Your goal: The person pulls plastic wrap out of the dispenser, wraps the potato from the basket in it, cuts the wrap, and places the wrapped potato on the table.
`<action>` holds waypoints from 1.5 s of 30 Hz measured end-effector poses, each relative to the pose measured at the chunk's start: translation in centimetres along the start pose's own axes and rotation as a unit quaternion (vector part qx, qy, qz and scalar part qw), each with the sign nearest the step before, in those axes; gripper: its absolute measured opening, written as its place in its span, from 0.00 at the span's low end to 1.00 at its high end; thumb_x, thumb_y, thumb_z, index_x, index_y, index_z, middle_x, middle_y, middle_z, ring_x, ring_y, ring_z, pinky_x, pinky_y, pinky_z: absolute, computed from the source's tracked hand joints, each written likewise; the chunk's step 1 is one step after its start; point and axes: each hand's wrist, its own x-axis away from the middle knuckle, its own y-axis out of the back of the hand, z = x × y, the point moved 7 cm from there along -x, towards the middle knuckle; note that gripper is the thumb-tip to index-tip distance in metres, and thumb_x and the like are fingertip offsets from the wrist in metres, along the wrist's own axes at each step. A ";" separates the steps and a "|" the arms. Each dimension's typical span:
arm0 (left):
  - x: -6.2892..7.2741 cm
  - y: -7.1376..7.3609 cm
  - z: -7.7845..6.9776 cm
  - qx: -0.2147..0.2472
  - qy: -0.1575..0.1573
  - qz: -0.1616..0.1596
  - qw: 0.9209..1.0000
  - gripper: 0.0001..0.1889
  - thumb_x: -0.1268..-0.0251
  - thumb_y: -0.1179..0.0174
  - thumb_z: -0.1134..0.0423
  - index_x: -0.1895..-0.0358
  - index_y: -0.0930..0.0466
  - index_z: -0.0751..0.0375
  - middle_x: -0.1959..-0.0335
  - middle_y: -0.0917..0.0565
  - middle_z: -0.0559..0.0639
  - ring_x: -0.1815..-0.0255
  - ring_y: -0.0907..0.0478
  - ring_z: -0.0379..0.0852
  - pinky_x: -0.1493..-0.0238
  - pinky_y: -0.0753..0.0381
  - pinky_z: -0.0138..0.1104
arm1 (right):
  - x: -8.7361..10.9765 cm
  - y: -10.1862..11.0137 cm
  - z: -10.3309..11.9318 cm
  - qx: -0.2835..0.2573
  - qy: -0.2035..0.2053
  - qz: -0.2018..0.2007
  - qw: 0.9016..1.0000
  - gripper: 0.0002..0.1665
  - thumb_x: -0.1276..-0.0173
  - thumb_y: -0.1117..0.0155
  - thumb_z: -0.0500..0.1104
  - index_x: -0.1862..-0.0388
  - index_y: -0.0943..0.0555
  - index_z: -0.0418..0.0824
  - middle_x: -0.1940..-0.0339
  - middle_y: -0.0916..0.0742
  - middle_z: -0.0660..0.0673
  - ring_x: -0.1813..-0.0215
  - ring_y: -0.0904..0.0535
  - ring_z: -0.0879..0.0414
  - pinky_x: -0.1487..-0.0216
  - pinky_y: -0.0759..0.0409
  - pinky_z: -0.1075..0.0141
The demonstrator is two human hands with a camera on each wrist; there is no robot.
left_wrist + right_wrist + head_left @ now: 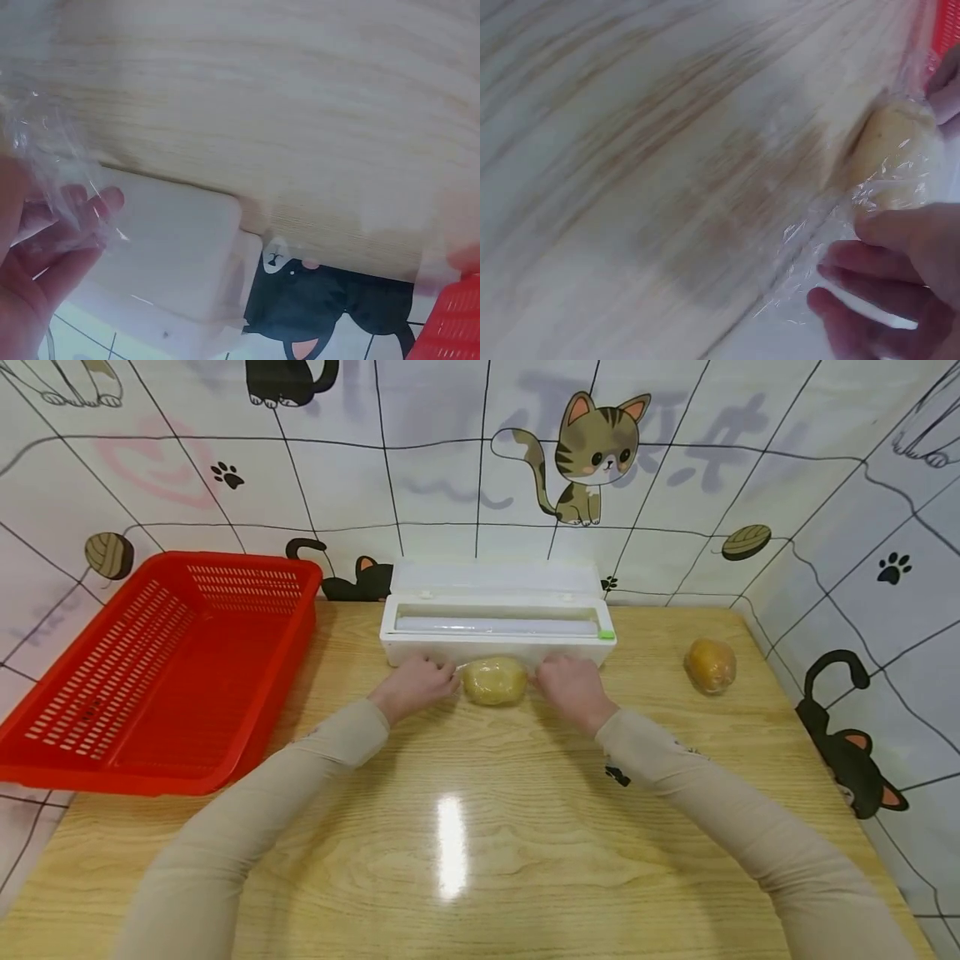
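A yellow oblong piece of produce [493, 683], wrapped in clear film, lies on the table in front of the white cling film dispenser [495, 648]; its exact kind is unclear. On its left side my left hand [420, 685] grips loose, crumpled cling film [56, 180], seen between thumb and fingers in the left wrist view. My right hand [573, 689] holds the film on the other side. The right wrist view shows the right thumb at the end of the produce, with film stretched under the curled fingers.
The dispenser's lid [502, 578] stands raised, with a film roll [495, 626] inside. A red plastic basket [258, 727] stands at the left. Another wrapped yellow-orange piece of produce [709, 666] lies at the right. Cat-printed sheeting [435, 485] rises behind the wooden table [525, 852].
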 end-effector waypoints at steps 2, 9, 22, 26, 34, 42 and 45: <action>0.1 -0.1 -0.1 -0.003 -0.005 -0.008 1.000 0.09 0.36 0.40 0.70 0.54 0.22 0.58 0.66 0.24 0.51 0.75 0.28 0.42 0.74 0.26 0.32 | 0.3 -0.1 0.0 -0.014 0.010 -0.008 1.000 0.09 0.35 0.35 0.38 0.76 0.16 0.39 0.77 0.18 0.45 0.74 0.24 0.50 0.77 0.23 0.57; 0.9 -0.4 0.7 0.100 0.027 0.007 0.995 0.10 0.29 0.45 0.57 0.53 0.26 0.59 0.61 0.22 0.54 0.64 0.22 0.51 0.60 0.22 0.42 | 1.7 -1.3 -0.7 -0.169 0.061 0.043 0.983 0.20 0.37 0.40 0.37 0.46 0.19 0.31 0.51 0.15 0.37 0.56 0.19 0.43 0.53 0.24 0.53; 2.3 -0.5 3.0 0.275 0.138 0.061 0.950 0.24 0.33 0.42 0.45 0.53 0.28 0.65 0.64 0.29 0.54 0.64 0.27 0.51 0.46 0.30 0.46 | 2.5 0.3 -4.6 -0.171 -0.030 0.016 0.985 0.35 0.38 0.30 0.49 0.37 0.28 0.33 0.47 0.25 0.33 0.49 0.29 0.41 0.54 0.27 0.49; 2.3 -0.4 2.8 0.277 0.134 0.034 0.951 0.18 0.35 0.37 0.57 0.55 0.30 0.66 0.65 0.30 0.54 0.68 0.28 0.50 0.60 0.25 0.43 | 2.4 -0.6 -3.1 -0.011 0.002 -0.007 1.000 0.27 0.40 0.29 0.51 0.50 0.23 0.34 0.55 0.23 0.36 0.50 0.30 0.42 0.54 0.29 0.49; 2.9 -1.0 3.1 0.334 0.129 0.043 0.933 0.07 0.30 0.49 0.75 0.54 0.31 0.61 0.61 0.35 0.54 0.69 0.33 0.49 0.73 0.29 0.37 | 3.1 -1.0 -2.0 0.101 0.050 -0.022 0.993 0.07 0.37 0.35 0.33 0.73 0.16 0.44 0.73 0.15 0.46 0.72 0.31 0.51 0.62 0.36 0.57; 3.6 0.6 3.6 0.299 0.159 0.080 0.937 0.11 0.36 0.42 0.71 0.52 0.31 0.66 0.55 0.32 0.58 0.56 0.31 0.56 0.60 0.24 0.46 | 3.8 0.4 -1.8 0.065 0.057 -0.042 0.995 0.16 0.41 0.30 0.42 0.56 0.19 0.36 0.59 0.15 0.40 0.58 0.24 0.44 0.55 0.30 0.50; 2.0 2.9 3.1 0.263 0.164 0.067 0.948 0.17 0.36 0.41 0.65 0.47 0.31 0.67 0.48 0.31 0.59 0.49 0.30 0.57 0.49 0.26 0.49 | 3.4 1.0 -0.8 0.058 0.066 -0.057 0.994 0.28 0.43 0.28 0.47 0.48 0.22 0.32 0.54 0.16 0.37 0.52 0.23 0.42 0.52 0.29 0.50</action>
